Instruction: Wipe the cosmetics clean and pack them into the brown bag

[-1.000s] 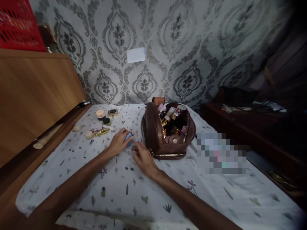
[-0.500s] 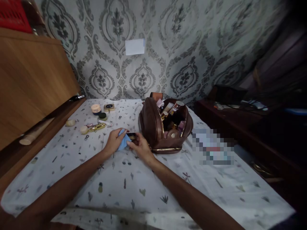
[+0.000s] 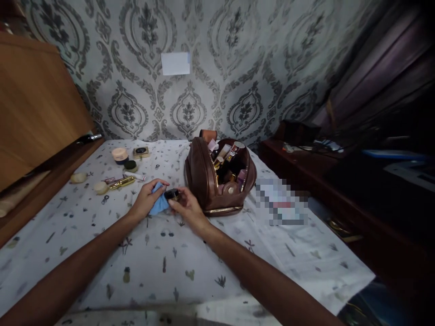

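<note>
My left hand [image 3: 147,199] is closed on a light blue cloth [image 3: 158,203], which hangs below its fingers. Between the fingers of my right hand [image 3: 189,208] is a small jar with a black lid [image 3: 171,194]. The cloth lies against or right beside the jar's left side; the exact contact is hard to see. Just to the right of my right hand stands a brown cosmetic bag [image 3: 198,181], unzipped and full of bottles and small cosmetics.
Beyond my left hand lie a gold tube [image 3: 122,182], a white tube [image 3: 135,176], a dark green jar [image 3: 130,166], a peach-lidded jar [image 3: 119,155] and a square compact [image 3: 141,152]. A wooden cabinet [image 3: 37,108] borders the left. A blurred-out flat item [image 3: 282,203] lies right of the bag.
The view has turned to the right, so everything sits further left. My right hand has tilted the jar so its black lid shows more clearly. The cloth stays in my left hand.
</note>
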`<state>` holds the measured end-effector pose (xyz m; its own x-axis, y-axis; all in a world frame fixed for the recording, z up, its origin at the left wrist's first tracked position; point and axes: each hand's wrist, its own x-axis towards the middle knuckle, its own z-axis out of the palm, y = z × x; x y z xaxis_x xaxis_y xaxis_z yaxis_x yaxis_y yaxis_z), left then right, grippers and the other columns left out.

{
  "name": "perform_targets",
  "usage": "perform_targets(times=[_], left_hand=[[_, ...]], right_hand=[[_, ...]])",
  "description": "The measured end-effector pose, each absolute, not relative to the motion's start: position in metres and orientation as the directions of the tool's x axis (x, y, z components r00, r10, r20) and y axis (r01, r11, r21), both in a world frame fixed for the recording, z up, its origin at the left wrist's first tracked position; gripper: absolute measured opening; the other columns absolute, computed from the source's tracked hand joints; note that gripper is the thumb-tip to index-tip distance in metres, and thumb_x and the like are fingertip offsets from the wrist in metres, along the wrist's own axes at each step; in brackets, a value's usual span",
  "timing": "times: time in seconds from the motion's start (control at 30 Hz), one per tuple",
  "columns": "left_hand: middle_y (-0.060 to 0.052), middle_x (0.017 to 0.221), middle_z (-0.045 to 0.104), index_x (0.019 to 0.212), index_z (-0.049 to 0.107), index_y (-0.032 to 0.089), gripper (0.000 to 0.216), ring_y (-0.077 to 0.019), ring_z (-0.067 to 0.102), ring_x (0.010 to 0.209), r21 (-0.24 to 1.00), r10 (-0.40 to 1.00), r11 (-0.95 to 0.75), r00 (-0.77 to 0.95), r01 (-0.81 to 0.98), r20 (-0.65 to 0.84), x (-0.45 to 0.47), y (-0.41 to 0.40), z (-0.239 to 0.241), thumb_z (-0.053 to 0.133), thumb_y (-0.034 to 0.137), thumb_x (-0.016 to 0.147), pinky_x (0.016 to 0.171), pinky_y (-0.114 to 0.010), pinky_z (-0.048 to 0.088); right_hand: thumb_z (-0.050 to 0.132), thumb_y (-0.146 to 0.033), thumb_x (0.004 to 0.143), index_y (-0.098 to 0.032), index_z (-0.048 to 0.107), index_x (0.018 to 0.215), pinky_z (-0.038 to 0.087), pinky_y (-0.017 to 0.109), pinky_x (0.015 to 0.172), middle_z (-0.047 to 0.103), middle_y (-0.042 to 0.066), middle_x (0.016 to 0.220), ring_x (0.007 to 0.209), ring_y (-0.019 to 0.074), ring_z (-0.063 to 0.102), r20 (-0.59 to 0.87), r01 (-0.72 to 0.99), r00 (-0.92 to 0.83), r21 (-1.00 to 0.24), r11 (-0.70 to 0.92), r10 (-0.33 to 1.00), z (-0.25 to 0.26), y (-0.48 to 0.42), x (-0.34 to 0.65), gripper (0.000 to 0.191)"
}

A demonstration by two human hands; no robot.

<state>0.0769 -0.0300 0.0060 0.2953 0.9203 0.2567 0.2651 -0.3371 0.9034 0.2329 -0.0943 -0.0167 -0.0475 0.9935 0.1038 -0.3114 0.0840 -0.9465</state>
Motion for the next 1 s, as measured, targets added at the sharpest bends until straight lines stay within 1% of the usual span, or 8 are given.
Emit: perform_targets(times=[0.27, 0.4, 0.5, 0.6, 0.67, 0.73, 0.87, 1.0], left_hand=[[0.002, 0.07, 0.059, 0.088, 0.065, 0.019, 0.026, -0.0171, 0.054, 0.069, 0.873, 0.942, -0.336, 0.139, 0.354, 0.306, 0.074, -0.028, 0.012, 0.058, 0.044, 0.08, 0.066, -0.027, 0.045], [0.003, 0.067, 0.055, 0.092, 0.062, 0.02, 0.03, -0.0153, 0.053, 0.065, 0.905, 0.949, -0.314, 0.066, 0.287, 0.308, 0.074, -0.033, 0.017, 0.055, 0.049, 0.087, 0.063, -0.025, 0.045], [0.001, 0.073, 0.059, 0.097, 0.062, 0.021, 0.034, -0.0153, 0.056, 0.069, 0.882, 0.924, -0.378, 0.171, 0.28, 0.342, 0.078, -0.042, 0.018, 0.05, 0.052, 0.092, 0.066, -0.025, 0.047], [-0.006, 0.095, 0.066, 0.102, 0.066, 0.019, 0.037, -0.019, 0.061, 0.091, 0.779, 0.809, -0.561, 0.385, 0.282, 0.443, 0.084, -0.051, 0.015, 0.045, 0.049, 0.097, 0.086, -0.031, 0.05], [-0.009, 0.105, 0.067, 0.107, 0.068, 0.019, 0.039, -0.0217, 0.06, 0.103, 0.692, 0.714, -0.668, 0.497, 0.273, 0.493, 0.087, -0.054, 0.011, 0.04, 0.045, 0.099, 0.096, -0.035, 0.047], [-0.011, 0.109, 0.067, 0.114, 0.068, 0.019, 0.041, -0.0228, 0.06, 0.107, 0.636, 0.67, -0.715, 0.548, 0.291, 0.502, 0.087, -0.055, 0.007, 0.037, 0.042, 0.101, 0.1, -0.038, 0.047], [-0.013, 0.115, 0.067, 0.124, 0.066, 0.016, 0.046, -0.0238, 0.062, 0.111, 0.658, 0.723, -0.655, 0.56, 0.371, 0.404, 0.084, -0.05, 0.005, 0.035, 0.041, 0.101, 0.102, -0.039, 0.047], [-0.012, 0.113, 0.07, 0.116, 0.071, 0.015, 0.052, -0.0247, 0.064, 0.109, 0.757, 0.772, -0.553, 0.556, 0.348, 0.308, 0.082, -0.047, 0.012, 0.038, 0.05, 0.099, 0.103, -0.039, 0.047]], right_hand=[[0.081, -0.032, 0.063, -0.025, 0.052, 0.104, 0.05, 0.023, 0.055, 0.06, -0.001, 0.093, 0.074, 0.0138, 0.058, 0.113, -0.3, -0.042, -0.949, 0.095, 0.993, -0.017, -0.093, 0.232, 0.051], [0.081, -0.032, 0.063, -0.025, 0.054, 0.105, 0.046, 0.021, 0.05, 0.059, -0.002, 0.084, 0.067, 0.0126, 0.054, 0.106, -0.283, -0.065, -0.955, 0.083, 0.992, -0.017, -0.094, 0.233, 0.05], [0.081, -0.036, 0.065, -0.024, 0.055, 0.106, 0.046, 0.023, 0.049, 0.058, -0.002, 0.079, 0.066, 0.0139, 0.054, 0.102, -0.221, -0.075, -0.972, 0.083, 0.992, -0.018, -0.093, 0.235, 0.05], [0.078, -0.036, 0.068, -0.022, 0.056, 0.106, 0.046, 0.024, 0.05, 0.059, -0.001, 0.081, 0.067, 0.015, 0.055, 0.131, -0.123, -0.069, -0.985, 0.122, 0.989, -0.022, -0.092, 0.237, 0.046], [0.076, -0.034, 0.07, -0.02, 0.058, 0.108, 0.047, 0.025, 0.056, 0.061, 0.0, 0.086, 0.07, 0.0142, 0.055, 0.184, -0.049, -0.054, -0.982, 0.181, 0.981, -0.025, -0.09, 0.237, 0.044], [0.074, -0.032, 0.071, -0.019, 0.059, 0.108, 0.048, 0.026, 0.063, 0.063, 0.0, 0.089, 0.072, 0.0134, 0.056, 0.229, 0.005, -0.047, -0.973, 0.23, 0.972, -0.029, -0.089, 0.238, 0.042], [0.077, -0.037, 0.071, -0.019, 0.06, 0.105, 0.048, 0.028, 0.07, 0.063, -0.001, 0.087, 0.075, 0.0139, 0.057, 0.222, -0.013, -0.076, -0.975, 0.222, 0.972, -0.034, -0.089, 0.239, 0.042], [0.082, -0.041, 0.066, -0.021, 0.06, 0.107, 0.048, 0.029, 0.071, 0.063, 0.0, 0.088, 0.076, 0.0147, 0.058, 0.179, -0.093, -0.078, -0.981, 0.172, 0.981, -0.035, -0.09, 0.239, 0.05]])
